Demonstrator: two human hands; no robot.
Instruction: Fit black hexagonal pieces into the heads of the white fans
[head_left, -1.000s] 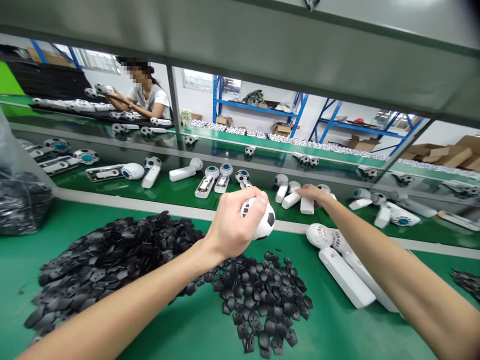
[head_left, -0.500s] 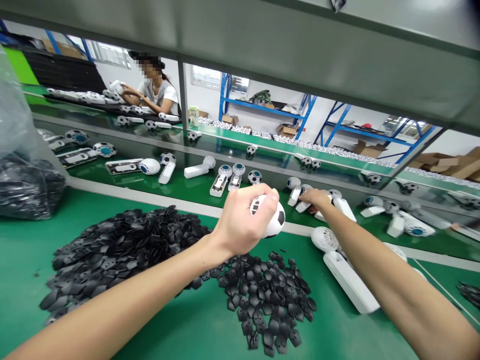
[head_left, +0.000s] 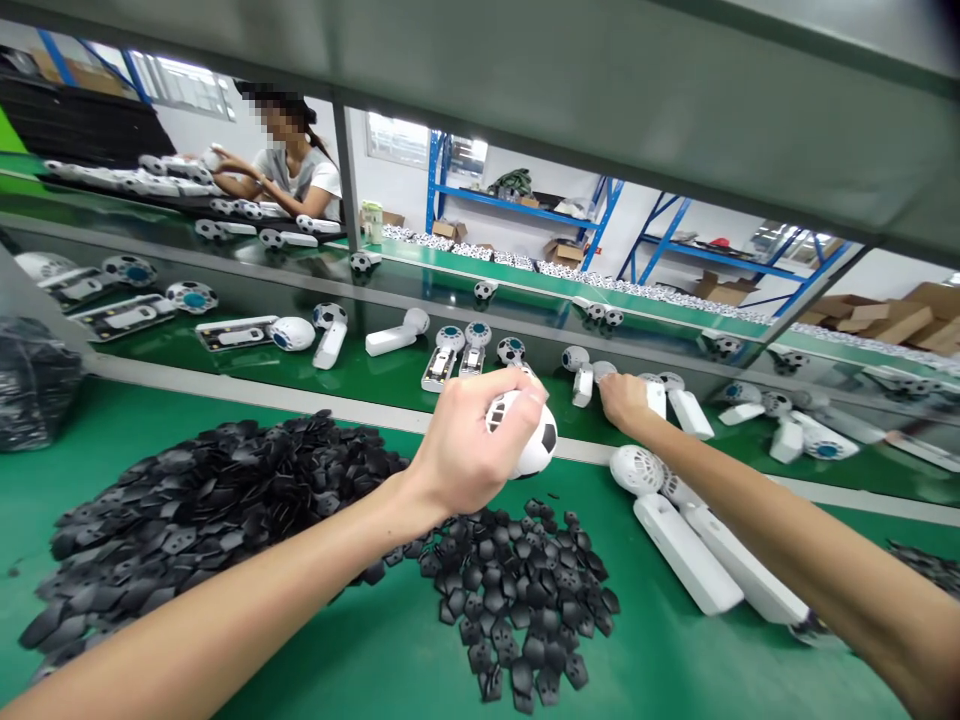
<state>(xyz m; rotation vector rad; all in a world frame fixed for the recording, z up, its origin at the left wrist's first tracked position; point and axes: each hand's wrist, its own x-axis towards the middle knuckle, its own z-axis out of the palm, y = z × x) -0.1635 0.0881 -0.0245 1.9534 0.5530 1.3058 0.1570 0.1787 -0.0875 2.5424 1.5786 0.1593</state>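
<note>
As a person works at a green surface (head_left: 352, 670), the left hand (head_left: 465, 445) grips a soccer-ball-patterned plastic shell (head_left: 534, 445) near the surface's far edge, with the fingers (head_left: 510, 392) clamped around its curve and its slotted side partly showing. A full wrap looks the surest hold on such a smooth, rounded form, which offers little to pinch. The right hand (head_left: 626, 402) reaches across to a raised rear shelf (head_left: 360, 375), its bent fingers against a white handle (head_left: 656, 398), though whether they are closed on it cannot be told.

Matte black plastic pieces (head_left: 217, 530), flat and angular, lie in a broad heap toward the surface's left side, with a smaller heap (head_left: 517, 600) beneath the held shell. Glossy white fan handles (head_left: 682, 555) and a grilled white fan head (head_left: 636, 470) rest near the right edge. More black pieces fill a clear plastic bag (head_left: 34, 385) at the left end. Across the line, a co-worker (head_left: 296, 175) handles white parts.
</note>
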